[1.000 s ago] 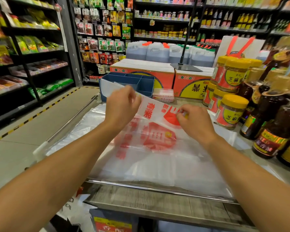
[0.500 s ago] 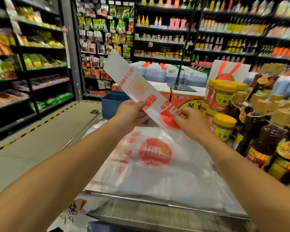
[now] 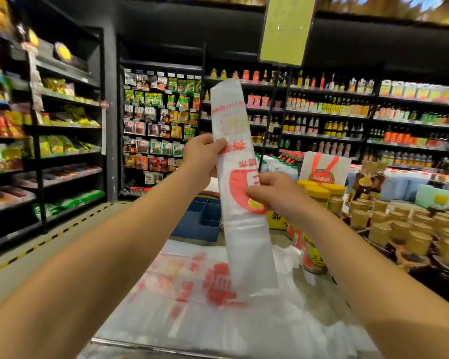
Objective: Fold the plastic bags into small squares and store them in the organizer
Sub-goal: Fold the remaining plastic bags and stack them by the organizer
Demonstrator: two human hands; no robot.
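nearest the camera, a stack of flat plastic bags (image 3: 218, 314) with faded red print lies spread over the table (image 3: 166, 349), whose metal front edge shows at the bottom. two bare forearms reach forward above the stack.

both hands hold one bag folded into a long narrow strip (image 3: 240, 182), raised upright in the air with its lower end hanging just above the stack. the right hand (image 3: 272, 194) grips the strip from the right at its red round logo, fingers curled onto the front of the plastic. the left hand (image 3: 205, 155) grasps it higher up from the left, thumb across the front near the red characters. the top of the strip stands free above the left hand and leans slightly left.

behind the strip and the left wrist sits a blue organizer (image 3: 200, 218) with open compartments, at the far end of the table; what is inside it cannot be made out. to the right, jars with yellow lids (image 3: 322, 193) and dark bottles with gold caps (image 3: 399, 229) crowd the table's side. farther back are large pale jugs (image 3: 399, 182) and a white card with a red ribbon design (image 3: 324, 167).

beyond, store shelves (image 3: 161, 120) full of packaged goods and bottles line the walls, and a yellow-green sign (image 3: 285, 29) hangs overhead.
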